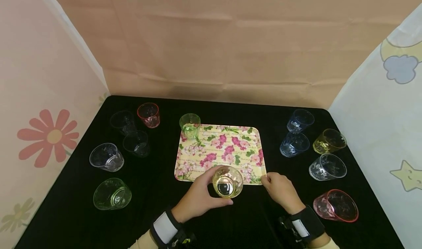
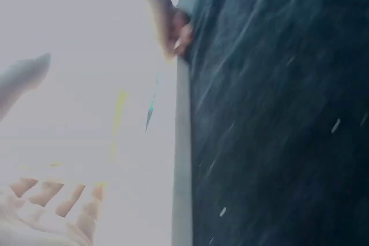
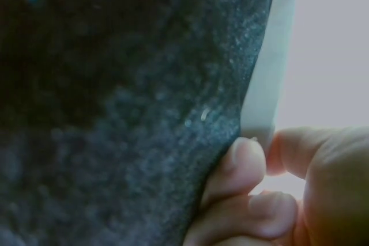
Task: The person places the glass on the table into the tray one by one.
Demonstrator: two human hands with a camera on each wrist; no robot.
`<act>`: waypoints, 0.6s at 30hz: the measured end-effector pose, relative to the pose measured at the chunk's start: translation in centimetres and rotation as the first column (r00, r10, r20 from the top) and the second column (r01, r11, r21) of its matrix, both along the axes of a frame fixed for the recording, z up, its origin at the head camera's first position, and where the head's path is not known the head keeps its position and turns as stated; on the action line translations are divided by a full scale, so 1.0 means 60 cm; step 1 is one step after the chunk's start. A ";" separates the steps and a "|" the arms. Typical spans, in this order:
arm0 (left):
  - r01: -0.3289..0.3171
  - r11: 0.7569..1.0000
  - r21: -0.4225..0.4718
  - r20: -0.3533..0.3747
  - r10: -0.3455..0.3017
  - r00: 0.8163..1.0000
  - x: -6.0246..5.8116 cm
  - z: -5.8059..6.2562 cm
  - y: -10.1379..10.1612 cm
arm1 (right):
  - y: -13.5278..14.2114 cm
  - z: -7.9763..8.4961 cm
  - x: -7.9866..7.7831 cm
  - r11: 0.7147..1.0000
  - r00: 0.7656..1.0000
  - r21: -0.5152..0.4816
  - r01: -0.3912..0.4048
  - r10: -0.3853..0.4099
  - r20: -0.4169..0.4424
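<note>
My left hand (image 1: 197,197) grips a yellow-tinted glass (image 1: 228,183) between thumb and fingers, over the front edge of a floral tray (image 1: 219,146). The same glass shows only as faint yellow lines in the overexposed left wrist view, near the fingers (image 2: 57,200). At the tray's near right corner, my right hand (image 1: 282,191) pinches the rim with thumb and index finger. Close up in the right wrist view, the fingertips (image 3: 245,162) meet at the pale tray edge (image 3: 268,96). A green glass (image 1: 190,126) stands at the tray's back left corner.
To the left on the black table stand a red-rimmed glass (image 1: 149,115), several clear glasses (image 1: 107,157) and a green glass (image 1: 112,194). On the right are two blue glasses (image 1: 294,145), a yellow glass (image 1: 329,141), a clear glass (image 1: 328,167) and a red-rimmed glass (image 1: 335,205).
</note>
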State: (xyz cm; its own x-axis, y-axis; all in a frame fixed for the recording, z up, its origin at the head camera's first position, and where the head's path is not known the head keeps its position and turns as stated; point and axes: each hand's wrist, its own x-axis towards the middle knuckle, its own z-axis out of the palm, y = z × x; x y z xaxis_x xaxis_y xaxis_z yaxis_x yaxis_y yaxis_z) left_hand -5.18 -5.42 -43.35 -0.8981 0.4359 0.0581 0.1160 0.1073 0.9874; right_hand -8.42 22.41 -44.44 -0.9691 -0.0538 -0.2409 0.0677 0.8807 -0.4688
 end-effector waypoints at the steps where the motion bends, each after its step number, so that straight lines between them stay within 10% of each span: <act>1: -0.021 1.000 0.006 -0.004 0.021 1.000 -0.004 0.002 -0.004 | 0.000 0.000 0.000 1.000 1.000 0.000 0.001 -0.001 0.003; 18: -0.394 0.915 -0.088 -0.013 0.394 0.919 -0.062 -0.008 -0.067 | 0.000 -0.002 -0.003 1.000 1.000 0.002 0.002 -0.002 0.001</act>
